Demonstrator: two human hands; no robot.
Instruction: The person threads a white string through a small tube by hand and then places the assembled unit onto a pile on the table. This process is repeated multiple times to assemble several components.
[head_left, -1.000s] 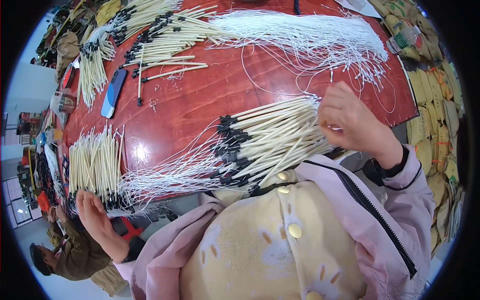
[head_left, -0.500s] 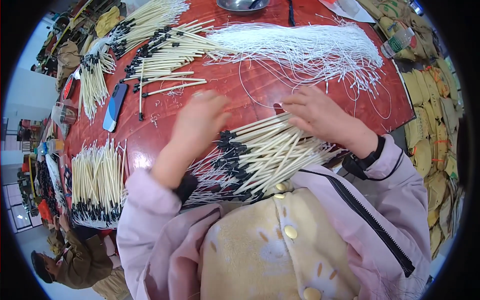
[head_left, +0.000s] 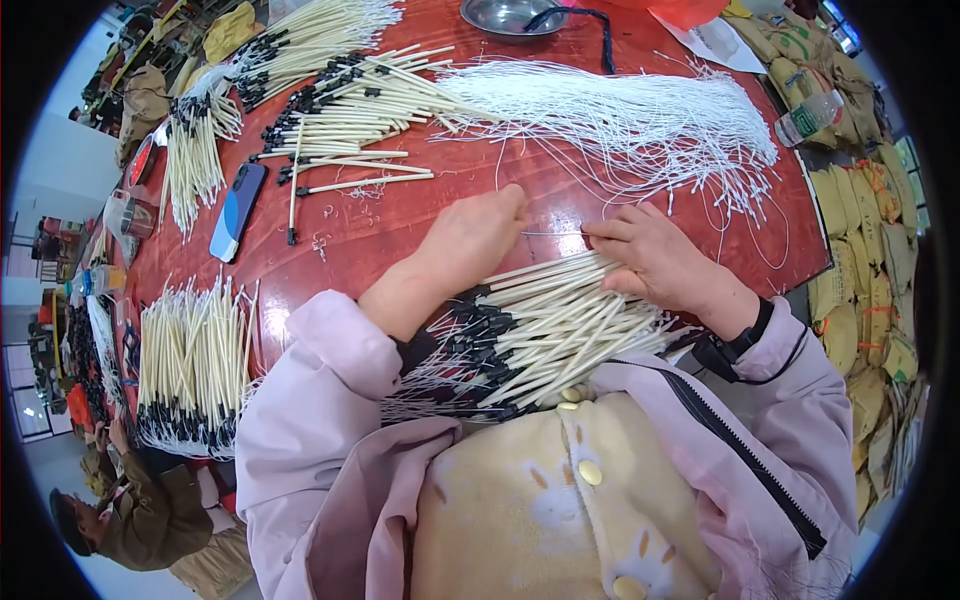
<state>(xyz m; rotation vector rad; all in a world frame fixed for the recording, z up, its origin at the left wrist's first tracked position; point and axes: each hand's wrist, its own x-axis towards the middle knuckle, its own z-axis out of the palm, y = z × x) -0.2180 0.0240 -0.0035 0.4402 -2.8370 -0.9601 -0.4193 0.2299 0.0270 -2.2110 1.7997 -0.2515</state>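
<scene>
Wrists bent inward over the red table, palms down: left hand curled with fingertips gathered, right hand just beside it, fingers half bent at the pile of cream sticks. Grips 1 white thread with the left, nearly straight across to the right fingertips, just beyond the pile's far edge; cannot tell whether pinched there too. Compared with 0.5 s ago, brings the left farther right, closer to the other; compared with 1.0 s ago, far from its low place by the upright bundle. Counted: 2 hands, 1 stretched thread, 1 pile in front, 1 upright bundle at left, 1 phone, 1 metal bowl, 1 plastic bottle. Too crowded for counting: sticks within the pile, strands within the white skein.
</scene>
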